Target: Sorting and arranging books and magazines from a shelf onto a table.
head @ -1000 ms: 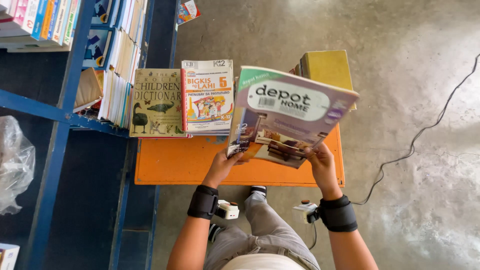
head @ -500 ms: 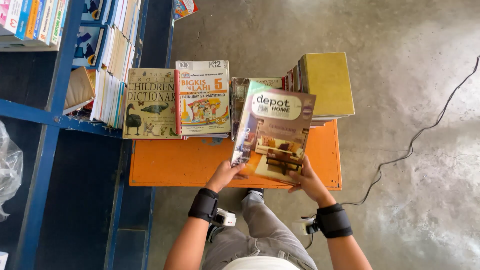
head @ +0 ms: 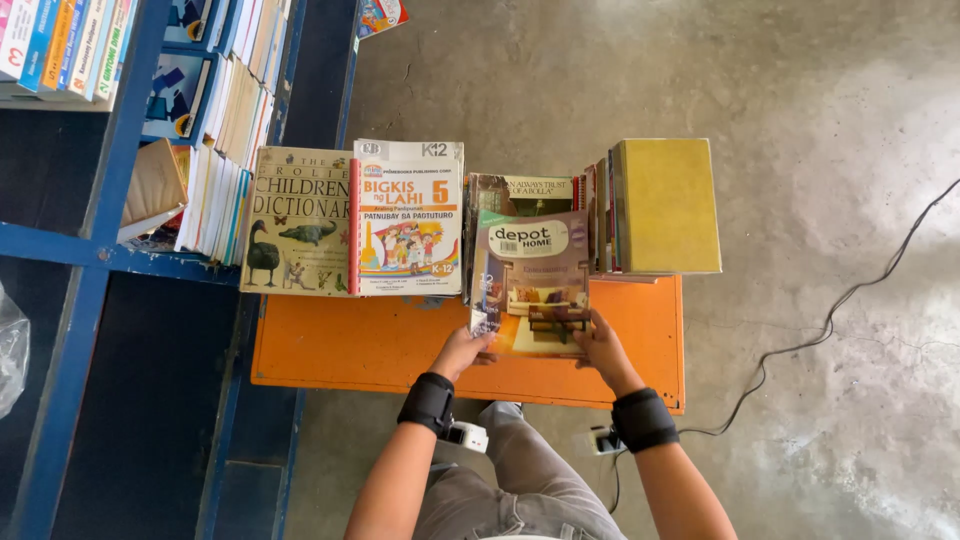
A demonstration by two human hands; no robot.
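A home-furnishing magazine with a grey cover is held over the orange table, its lower edge close to the tabletop. My left hand grips its lower left corner. Its lower right corner is in my right hand. Both wrists wear black bands. Behind the magazine another dark-covered book lies flat. To its left are a white and orange schoolbook and a beige children's dictionary.
A row of upright books with a yellow cover facing up stands at the table's right. A blue shelf packed with books is on the left. A black cable runs across the concrete floor.
The magazine has come down and away from the camera toward the table, turning flatter over the middle pile. Both hands lowered with it.
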